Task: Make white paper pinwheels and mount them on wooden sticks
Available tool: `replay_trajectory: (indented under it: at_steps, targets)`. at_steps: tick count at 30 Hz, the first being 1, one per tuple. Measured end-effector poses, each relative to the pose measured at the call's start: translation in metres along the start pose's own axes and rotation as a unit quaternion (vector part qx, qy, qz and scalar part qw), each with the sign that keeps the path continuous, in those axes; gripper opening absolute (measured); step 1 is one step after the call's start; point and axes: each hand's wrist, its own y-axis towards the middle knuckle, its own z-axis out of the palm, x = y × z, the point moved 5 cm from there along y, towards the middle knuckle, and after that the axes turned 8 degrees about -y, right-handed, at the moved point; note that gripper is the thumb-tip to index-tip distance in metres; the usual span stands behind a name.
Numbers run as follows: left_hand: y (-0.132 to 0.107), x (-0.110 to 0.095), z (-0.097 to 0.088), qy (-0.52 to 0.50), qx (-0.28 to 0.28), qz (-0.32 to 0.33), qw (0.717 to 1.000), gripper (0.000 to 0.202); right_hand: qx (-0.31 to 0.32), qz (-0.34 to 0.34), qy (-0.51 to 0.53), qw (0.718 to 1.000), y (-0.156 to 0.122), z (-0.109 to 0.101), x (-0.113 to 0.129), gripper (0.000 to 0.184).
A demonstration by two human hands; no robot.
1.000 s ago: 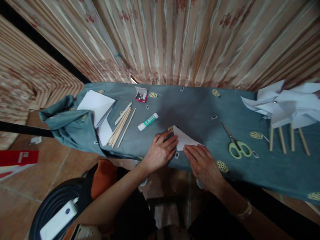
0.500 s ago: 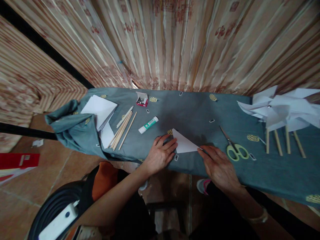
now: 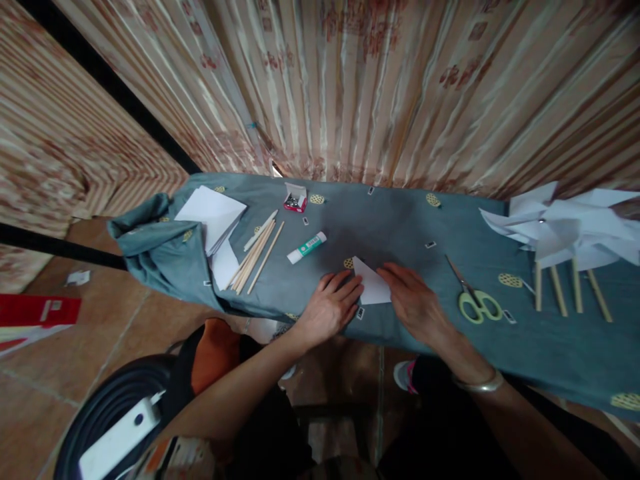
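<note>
A white sheet of paper (image 3: pixel 373 285), folded into a triangle, lies on the cloth-covered table before me. My left hand (image 3: pixel 330 305) rests its extended fingertips on the paper's left edge. From the other side my right hand (image 3: pixel 413 300) lies over the right part of the triangle, its fingers stretched flat along the slanted edge and hiding that corner. Neither hand is wrapped around anything. Up and left of the paper is a green-and-white glue stick (image 3: pixel 307 247). To the right, scissors (image 3: pixel 477 303) with light green handles lie partly open.
Wooden sticks (image 3: pixel 256 257) and a stack of white paper (image 3: pixel 213 213) lie at the left. Behind them stands a small red-and-white box (image 3: pixel 295 198) of metal pins. Several white paper pinwheels (image 3: pixel 560 227) on sticks lie at the right. A curtain (image 3: pixel 350 87) hangs behind the table.
My right hand has slid left from the triangle's right tip onto its middle and now covers that tip. My left hand stays at the left edge. The whole view has shifted slightly.
</note>
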Motion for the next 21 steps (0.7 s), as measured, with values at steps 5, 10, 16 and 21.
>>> replay_trajectory:
  at_steps: [5,10,16,21]
  targets:
    - [0.0,0.0,0.001,-0.002,-0.006,-0.002,1.0,0.04,0.019,-0.02,-0.027,0.999,0.021,0.021,0.009,0.051]
    - [-0.001,0.001,0.004,-0.005,-0.008,0.0,1.0,0.04,0.016,-0.038,-0.056,0.998,0.03,0.027,0.013,0.048]
    - [-0.001,0.001,0.005,-0.004,-0.006,-0.003,1.0,0.041,0.037,-0.035,-0.142,0.989,0.038,0.029,0.023,0.043]
    - [0.0,0.0,0.002,-0.017,-0.005,-0.01,1.0,0.04,0.041,-0.015,-0.118,0.992,0.046,0.028,0.031,0.04]
